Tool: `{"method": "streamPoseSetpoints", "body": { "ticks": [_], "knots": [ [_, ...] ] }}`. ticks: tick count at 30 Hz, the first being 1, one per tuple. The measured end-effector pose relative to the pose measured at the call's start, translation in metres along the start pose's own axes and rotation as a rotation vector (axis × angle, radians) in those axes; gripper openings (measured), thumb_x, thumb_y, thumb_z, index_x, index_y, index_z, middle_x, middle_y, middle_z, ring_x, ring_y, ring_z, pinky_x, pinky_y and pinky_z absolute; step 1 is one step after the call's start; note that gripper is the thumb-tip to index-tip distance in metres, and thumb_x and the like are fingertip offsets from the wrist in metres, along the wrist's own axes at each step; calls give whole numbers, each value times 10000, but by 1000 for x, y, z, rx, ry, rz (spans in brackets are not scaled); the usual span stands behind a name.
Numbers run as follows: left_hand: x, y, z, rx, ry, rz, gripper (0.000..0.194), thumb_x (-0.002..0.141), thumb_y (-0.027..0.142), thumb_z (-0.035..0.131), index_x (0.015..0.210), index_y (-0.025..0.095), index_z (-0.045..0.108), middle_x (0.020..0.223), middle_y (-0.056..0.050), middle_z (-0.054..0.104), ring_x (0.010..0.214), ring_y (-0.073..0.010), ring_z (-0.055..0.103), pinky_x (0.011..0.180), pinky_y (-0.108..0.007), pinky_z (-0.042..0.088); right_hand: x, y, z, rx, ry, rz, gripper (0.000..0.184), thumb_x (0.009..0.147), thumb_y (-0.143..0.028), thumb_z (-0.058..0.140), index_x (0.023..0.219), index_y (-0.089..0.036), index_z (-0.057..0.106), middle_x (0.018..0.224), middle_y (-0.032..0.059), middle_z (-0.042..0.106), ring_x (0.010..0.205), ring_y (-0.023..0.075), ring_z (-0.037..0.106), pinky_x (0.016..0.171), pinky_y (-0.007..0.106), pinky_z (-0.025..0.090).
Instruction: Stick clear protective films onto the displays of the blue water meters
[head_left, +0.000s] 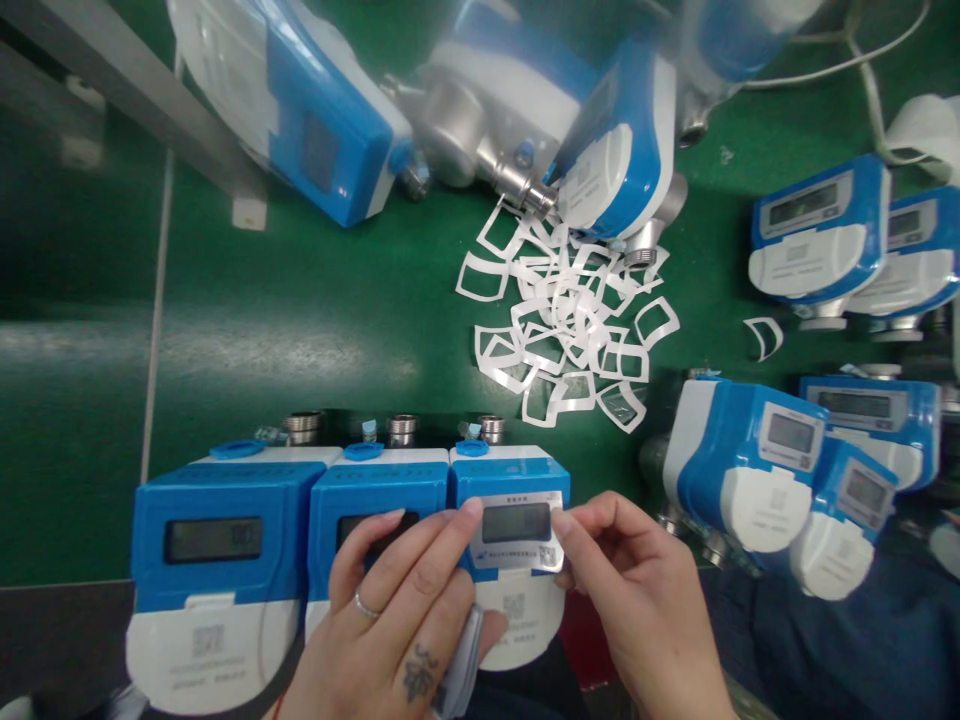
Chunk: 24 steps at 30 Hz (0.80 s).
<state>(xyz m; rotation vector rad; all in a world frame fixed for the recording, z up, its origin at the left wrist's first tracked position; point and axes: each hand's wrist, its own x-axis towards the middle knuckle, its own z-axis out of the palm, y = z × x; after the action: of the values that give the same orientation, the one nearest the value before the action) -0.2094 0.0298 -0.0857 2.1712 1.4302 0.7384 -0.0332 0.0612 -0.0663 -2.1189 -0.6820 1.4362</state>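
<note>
A silver label (517,530) with a window cut in it lies around the display of the rightmost blue-and-white meter (510,475) in the front row. The thumb and index finger of my right hand (637,590) pinch its right edge. My left hand (409,590) presses a fingertip on the label's left edge, and a stack of labels (461,660) is held under its palm. Its other fingers reach over the middle meter (375,490), partly hiding that display. The left meter (225,540) stands beside it, with a bare dark display and a white lower cover.
White cut-out frames (562,310) lie in a loose pile on the green table (315,310). Several more meters (817,235) stand at the right, and others (322,110) lie at the back. A metal bar (150,100) crosses the upper left. A white cable (862,65) runs at upper right.
</note>
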Motion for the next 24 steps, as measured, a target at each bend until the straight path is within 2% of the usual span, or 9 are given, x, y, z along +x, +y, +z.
{"method": "streamPoseSetpoints", "body": {
  "ticks": [5,9,11,13,14,16,17,21,24],
  "knots": [
    [0,0,0,-11,14,14,162,871,284,642,806,137,622,1103,-130,724,1079,-191,608,1046,-394,345,-1,1,-4,-70,-34,1,339,683,-482,726,602,-182,590,497,9,587,444,131,525,424,227,419],
    [-2,0,-1,-25,24,23,138,860,262,659,827,129,644,1117,-126,719,1084,-193,609,1037,-390,357,4,5,-12,-202,78,-105,402,630,-465,784,544,-193,501,469,-46,484,429,87,420,405,200,348],
    [-4,-1,-1,-31,29,66,98,846,227,676,859,130,660,1099,-108,727,1074,-193,610,1036,-397,359,10,8,-14,-172,115,-166,415,625,-464,796,562,-197,485,490,-66,445,446,77,396,417,193,343],
    [-6,-2,-3,-40,11,135,59,858,169,650,900,133,672,1055,-85,741,1046,-185,614,1036,-405,362,17,10,-13,-59,76,-192,348,693,-503,742,687,-197,575,611,-31,553,549,107,506,491,205,422],
    [-7,-3,-4,-44,-6,177,75,879,143,610,914,132,676,1031,-79,745,1023,-181,618,1031,-405,370,20,11,-11,2,46,-194,337,727,-518,710,800,-200,626,735,3,628,655,135,576,562,224,471],
    [-7,-4,-7,-46,-32,247,171,917,105,512,918,129,682,979,-73,750,969,-175,626,1014,-398,392,24,14,-5,83,-32,-183,432,745,-527,696,1046,-220,652,1010,55,683,888,188,632,729,282,521],
    [-6,-4,-8,-46,-42,270,218,927,93,470,913,129,685,950,-68,751,944,-171,628,1007,-391,401,26,15,-1,99,-83,-164,489,744,-522,703,1130,-230,638,1084,63,681,949,205,633,786,309,522],
    [-4,-4,-11,-44,-56,308,279,932,84,416,905,123,691,871,-53,744,893,-166,632,994,-379,417,27,22,7,141,-259,-89,500,819,-503,641,1243,-239,607,1088,45,710,949,224,658,859,369,516],
    [-4,-4,-11,-27,-51,333,278,928,81,415,904,120,689,858,-56,740,872,-174,641,948,-380,453,25,24,8,180,-270,-90,513,830,-490,635,1278,-245,579,1179,43,685,1031,240,641,914,395,499]
  ]
}}
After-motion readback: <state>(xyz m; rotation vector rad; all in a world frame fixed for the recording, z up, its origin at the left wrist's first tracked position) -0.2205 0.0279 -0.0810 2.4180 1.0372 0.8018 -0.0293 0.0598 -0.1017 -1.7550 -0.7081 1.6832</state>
